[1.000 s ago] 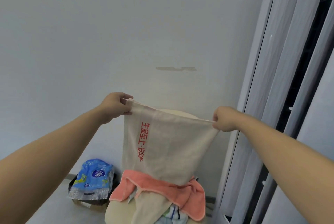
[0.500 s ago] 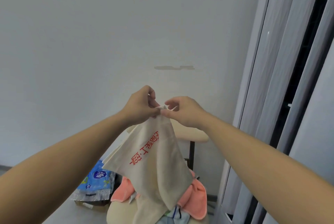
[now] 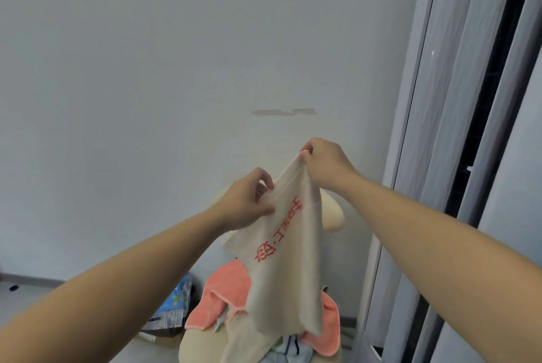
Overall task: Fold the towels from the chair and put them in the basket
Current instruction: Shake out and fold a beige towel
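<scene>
A cream towel with red lettering hangs folded in half in the air above the chair. My right hand pinches its top corners together, high up. My left hand grips the towel's left edge a little lower, thumb and fingers curled on the cloth. Below, on the cream chair seat, lie a coral-pink towel, another cream cloth and a striped cloth. The basket is out of view.
A white wall stands straight ahead. Grey sliding door frames run down the right side. A blue plastic package on a dark box sits on the floor left of the chair.
The towel, first stretched wide between both hands, was brought together at the top. Since then my right hand has taken both corners and risen, and my left hand has slid down the left edge.
</scene>
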Demonstrator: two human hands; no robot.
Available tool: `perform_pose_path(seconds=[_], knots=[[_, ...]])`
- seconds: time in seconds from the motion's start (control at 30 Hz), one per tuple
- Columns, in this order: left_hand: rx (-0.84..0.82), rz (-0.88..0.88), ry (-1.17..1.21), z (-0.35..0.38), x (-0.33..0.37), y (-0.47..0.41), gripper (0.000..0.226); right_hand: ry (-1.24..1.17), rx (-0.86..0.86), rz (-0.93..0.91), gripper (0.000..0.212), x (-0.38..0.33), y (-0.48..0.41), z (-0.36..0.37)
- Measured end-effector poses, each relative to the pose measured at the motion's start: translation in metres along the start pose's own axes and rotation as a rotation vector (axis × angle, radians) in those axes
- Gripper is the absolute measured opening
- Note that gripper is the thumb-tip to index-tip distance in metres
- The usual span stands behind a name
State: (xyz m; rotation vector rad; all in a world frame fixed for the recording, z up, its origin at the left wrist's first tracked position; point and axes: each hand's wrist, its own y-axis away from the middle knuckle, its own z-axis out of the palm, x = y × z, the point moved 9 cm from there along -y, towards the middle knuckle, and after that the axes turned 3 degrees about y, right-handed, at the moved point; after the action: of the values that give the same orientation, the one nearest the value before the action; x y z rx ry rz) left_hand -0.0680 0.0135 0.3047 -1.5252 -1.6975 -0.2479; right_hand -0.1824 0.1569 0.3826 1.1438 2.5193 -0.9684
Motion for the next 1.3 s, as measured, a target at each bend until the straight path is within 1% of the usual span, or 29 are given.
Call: perform_pose_path(seconds=[0.13, 0.27, 0.33, 0.43, 0.5, 0.67, 0.73, 0.83, 0.97, 1.07, 1.23, 1.3], knots=[[-0.060, 0.039, -0.074, 0.014, -0.005, 0.001, 0.043, -0.089, 0.034, 0.096, 0.018, 0.032, -0.011, -0.021], [-0.130, 0.084, -0.269, 0.022, -0.011, 0.001, 0.037, -0.109, 0.134, 0.127, 0.015, 0.056, -0.019, -0.043], [-0.187, 0.091, -0.337, 0.027, -0.020, 0.000, 0.032, -0.119, 0.172, 0.145, 0.015, 0.066, -0.019, -0.053], [-0.260, 0.040, -0.429, 0.031, -0.042, 0.002, 0.010, -0.111, 0.199, 0.159, 0.021, 0.079, -0.017, -0.064], [-0.260, 0.005, -0.458, 0.028, -0.055, 0.003, 0.010, -0.073, 0.199, 0.158, 0.026, 0.086, -0.016, -0.067], [-0.142, -0.034, -0.482, -0.014, -0.065, -0.004, 0.027, 0.041, 0.125, 0.149, 0.036, 0.098, -0.008, -0.065], [-0.091, -0.058, -0.480, -0.034, -0.065, -0.010, 0.029, 0.045, 0.109, 0.170, 0.037, 0.105, -0.006, -0.062], [0.003, -0.071, -0.393, -0.061, -0.058, -0.013, 0.025, 0.031, 0.063, 0.209, 0.038, 0.114, -0.001, -0.056], [0.100, 0.004, -0.241, -0.085, -0.038, -0.009, 0.020, 0.016, -0.055, 0.254, 0.042, 0.125, 0.003, -0.047], [0.133, 0.044, -0.168, -0.094, -0.026, -0.004, 0.016, 0.014, -0.089, 0.276, 0.037, 0.133, 0.007, -0.045], [0.183, 0.085, -0.083, -0.103, -0.014, 0.001, 0.013, 0.121, -0.156, 0.267, 0.025, 0.134, 0.015, -0.042], [0.195, 0.098, -0.055, -0.105, -0.011, 0.002, 0.011, 0.190, -0.187, 0.255, 0.027, 0.132, 0.017, -0.040]])
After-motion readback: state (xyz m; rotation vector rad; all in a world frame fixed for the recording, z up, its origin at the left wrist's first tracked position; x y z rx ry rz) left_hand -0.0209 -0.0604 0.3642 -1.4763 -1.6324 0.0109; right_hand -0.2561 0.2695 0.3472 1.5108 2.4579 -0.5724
